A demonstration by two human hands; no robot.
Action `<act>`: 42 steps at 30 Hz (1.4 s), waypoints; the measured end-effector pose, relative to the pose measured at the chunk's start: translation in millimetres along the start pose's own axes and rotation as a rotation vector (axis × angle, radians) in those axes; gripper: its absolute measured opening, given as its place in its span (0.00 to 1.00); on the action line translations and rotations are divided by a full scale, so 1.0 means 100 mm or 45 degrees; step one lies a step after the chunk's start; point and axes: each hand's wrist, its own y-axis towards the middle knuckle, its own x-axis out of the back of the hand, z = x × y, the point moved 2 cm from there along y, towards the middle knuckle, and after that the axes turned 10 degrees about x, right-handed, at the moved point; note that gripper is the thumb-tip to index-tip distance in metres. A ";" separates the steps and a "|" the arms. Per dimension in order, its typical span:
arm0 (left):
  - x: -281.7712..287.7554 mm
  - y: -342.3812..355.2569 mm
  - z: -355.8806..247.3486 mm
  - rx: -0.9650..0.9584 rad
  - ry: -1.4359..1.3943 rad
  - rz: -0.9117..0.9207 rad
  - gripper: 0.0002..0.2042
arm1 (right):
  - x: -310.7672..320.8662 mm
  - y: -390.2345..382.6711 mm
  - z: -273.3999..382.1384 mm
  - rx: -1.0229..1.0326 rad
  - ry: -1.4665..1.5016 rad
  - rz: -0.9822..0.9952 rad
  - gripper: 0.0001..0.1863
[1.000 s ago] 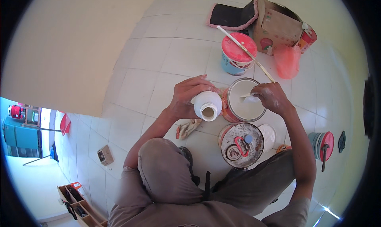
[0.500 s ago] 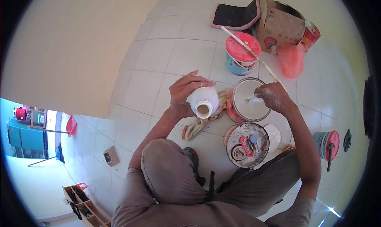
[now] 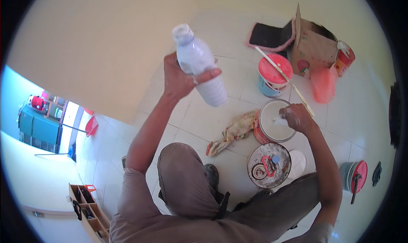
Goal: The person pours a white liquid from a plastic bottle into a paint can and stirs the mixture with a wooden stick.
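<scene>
My left hand (image 3: 180, 79) is wrapped round a white plastic bottle (image 3: 197, 56), raised at the left of the paint can. The bottle leans, its uncapped neck pointing up and to the left and its ribbed base lower right. My right hand (image 3: 297, 116) is closed over the open can of white paint (image 3: 267, 123), at its right side. A small white piece (image 3: 279, 120) shows at its fingertips, just above the paint; its kind cannot be made out. A long pale stick (image 3: 278, 71) rests across a pink-lidded bucket (image 3: 275, 68) and passes beside my right hand.
A crumpled stained cloth (image 3: 236, 130) lies beside the paint can. Nearer stands a closed, paint-spattered can (image 3: 270, 166), with a white round lid (image 3: 297, 163) beside it. A cardboard box (image 3: 316, 51) and a pink bag (image 3: 324, 85) stand far right; another bucket (image 3: 346, 177) is at right.
My left hand has lifted the bottle and turned it so its mouth points up and left, away from me. My right hand stays at the paint can. The view has shifted.
</scene>
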 end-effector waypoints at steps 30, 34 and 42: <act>0.00 -0.33 -0.76 0.056 0.094 -0.281 0.24 | -0.28 0.16 -0.15 -0.005 -0.065 -0.052 0.08; -0.29 -0.54 -0.31 0.186 0.052 -0.199 0.25 | -0.35 0.14 -0.14 0.065 -0.131 0.054 0.05; -0.53 -0.77 0.07 0.347 0.073 -0.060 0.25 | -0.68 0.32 -0.05 0.286 -0.315 0.085 0.08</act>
